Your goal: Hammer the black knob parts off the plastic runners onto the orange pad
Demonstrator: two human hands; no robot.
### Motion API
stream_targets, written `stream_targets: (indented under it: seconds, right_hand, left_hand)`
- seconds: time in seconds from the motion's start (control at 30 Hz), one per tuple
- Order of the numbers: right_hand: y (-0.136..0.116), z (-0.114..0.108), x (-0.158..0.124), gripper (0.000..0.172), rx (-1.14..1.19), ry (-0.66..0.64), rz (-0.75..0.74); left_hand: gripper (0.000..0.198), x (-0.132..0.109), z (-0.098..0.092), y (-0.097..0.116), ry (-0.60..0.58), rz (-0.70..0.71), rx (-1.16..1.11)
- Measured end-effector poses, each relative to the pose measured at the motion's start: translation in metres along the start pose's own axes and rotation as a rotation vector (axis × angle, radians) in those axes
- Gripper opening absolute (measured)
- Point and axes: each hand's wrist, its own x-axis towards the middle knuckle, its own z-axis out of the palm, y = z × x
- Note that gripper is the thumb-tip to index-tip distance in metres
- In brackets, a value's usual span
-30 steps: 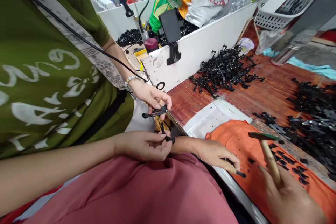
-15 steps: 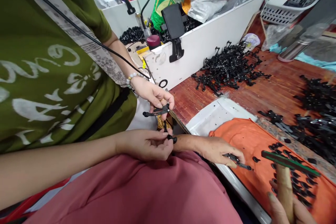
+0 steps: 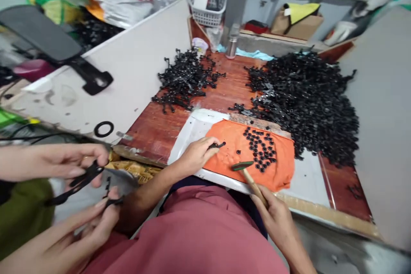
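My left hand rests at the left side of an orange cloth, its fingers closed on a slim black plastic part. In my right hand is the wooden handle of a hammer. The hammer's narrow head, green along its edge, hangs over the cloth to the right of my left hand. One small black round piece lies alone between the two hands. Several more black round pieces are spread on the cloth beyond the hammer head.
A co-worker's hands hold black parts at the left. A large heap of black parts lies back right, a smaller heap back left. White partition boards flank the table. A metal flask and white basket stand behind.
The view has swung right, away from the co-worker, bringing the large heap and right board into sight. My left hand still holds the black part, my right hand the hammer.
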Motion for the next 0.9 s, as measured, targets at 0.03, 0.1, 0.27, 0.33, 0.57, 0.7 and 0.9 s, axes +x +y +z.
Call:
stream_targets:
  seconds: [0.03,0.1,0.27,0.33,0.57,0.7,0.9]
  right_hand:
    - [0.001,0.003,-0.002,0.041,-0.005,-0.003,0.009]
    - [0.003,0.007,-0.005,0.040,-0.022,0.003,0.015]
    - [0.004,0.008,-0.008,0.037,-0.032,-0.014,0.021]
    - [0.003,0.006,-0.008,0.036,-0.022,-0.022,0.025]
    - [0.002,0.005,-0.006,0.031,-0.003,-0.058,0.052]
    - [0.000,0.004,-0.006,0.032,-0.002,-0.059,0.058]
    - [-0.005,0.003,-0.007,0.034,-0.017,-0.040,0.047]
  left_hand:
    - [0.009,0.011,0.011,0.000,-0.077,0.036,0.122]
    - [0.014,0.022,0.026,-0.002,-0.189,0.072,0.302]
    - [0.018,0.032,0.041,0.000,-0.285,0.114,0.487]
    - [0.018,0.036,0.045,0.003,-0.309,0.118,0.496]
    - [0.017,0.040,0.049,0.000,-0.347,0.121,0.511]
    - [0.019,0.040,0.048,-0.005,-0.363,0.129,0.511]
    - [0.020,0.042,0.049,-0.006,-0.379,0.144,0.538]
